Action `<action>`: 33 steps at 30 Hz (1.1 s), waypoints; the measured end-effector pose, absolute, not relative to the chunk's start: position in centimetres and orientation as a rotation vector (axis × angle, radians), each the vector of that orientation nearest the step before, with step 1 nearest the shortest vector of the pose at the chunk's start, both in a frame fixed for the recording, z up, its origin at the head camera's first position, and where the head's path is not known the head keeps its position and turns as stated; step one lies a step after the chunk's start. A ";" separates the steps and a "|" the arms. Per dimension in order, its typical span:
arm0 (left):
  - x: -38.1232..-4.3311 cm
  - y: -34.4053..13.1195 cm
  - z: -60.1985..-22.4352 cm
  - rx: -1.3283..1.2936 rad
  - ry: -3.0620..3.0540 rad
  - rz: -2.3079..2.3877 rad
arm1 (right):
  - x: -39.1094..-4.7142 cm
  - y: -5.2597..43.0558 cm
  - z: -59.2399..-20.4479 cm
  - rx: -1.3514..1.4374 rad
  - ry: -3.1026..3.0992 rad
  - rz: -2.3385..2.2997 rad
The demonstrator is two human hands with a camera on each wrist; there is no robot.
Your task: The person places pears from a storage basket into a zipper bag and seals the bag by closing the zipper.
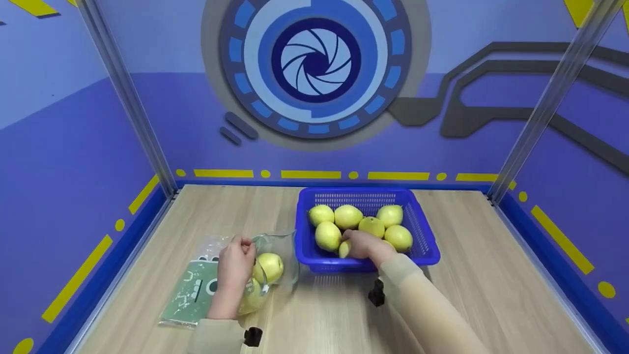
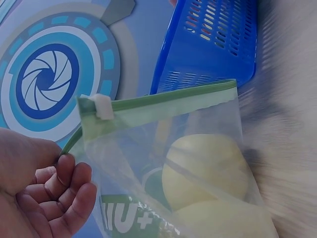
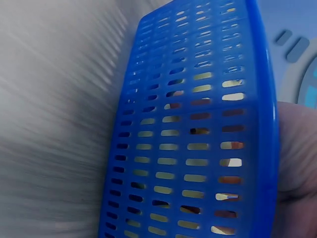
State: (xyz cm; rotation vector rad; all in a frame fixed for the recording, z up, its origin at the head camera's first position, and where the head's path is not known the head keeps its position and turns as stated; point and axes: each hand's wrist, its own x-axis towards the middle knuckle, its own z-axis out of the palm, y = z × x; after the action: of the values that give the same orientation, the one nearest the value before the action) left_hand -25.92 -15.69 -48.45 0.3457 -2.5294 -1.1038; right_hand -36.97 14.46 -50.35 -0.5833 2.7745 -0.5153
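My left hand (image 1: 237,263) pinches the top edge of a clear zip bag (image 2: 119,148) with a green closure strip and a white slider (image 2: 103,106). Pale yellow-green fruits (image 1: 269,268), round like apples or pears, lie inside it. Over at the blue basket (image 1: 305,263), my right hand (image 1: 364,244) reaches past the near rim, its fingers curled round a yellow-green fruit (image 1: 345,249). Several more such fruits (image 1: 348,217) sit about it in the basket. In the right wrist view the slotted wall (image 3: 183,129) hides most of the right hand and its fruit.
Beside the left forearm lies a flat green-printed plastic packet (image 1: 189,292) on the wooden table (image 1: 324,314). Blue-purple panels (image 1: 314,157) rise behind and at both sides, with metal posts (image 1: 545,108) at the back corners.
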 end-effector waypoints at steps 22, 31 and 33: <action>-25.9 -15.7 -48.6 0.350 -2.529 -1.135 | -37.3 15.5 -50.9 -0.599 2.781 -0.678; -25.9 -15.8 -48.5 0.356 -2.527 -1.131 | -37.3 16.3 -50.5 -0.606 2.788 -0.990; -25.9 -15.8 -48.5 0.364 -2.533 -1.146 | -37.4 16.5 -50.5 -0.588 2.764 -1.096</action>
State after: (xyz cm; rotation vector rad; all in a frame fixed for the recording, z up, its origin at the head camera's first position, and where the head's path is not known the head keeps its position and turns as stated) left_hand -25.89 -15.84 -48.47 0.3638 -2.5330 -1.1463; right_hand -37.36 16.47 -50.48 -0.5879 2.7639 -1.0963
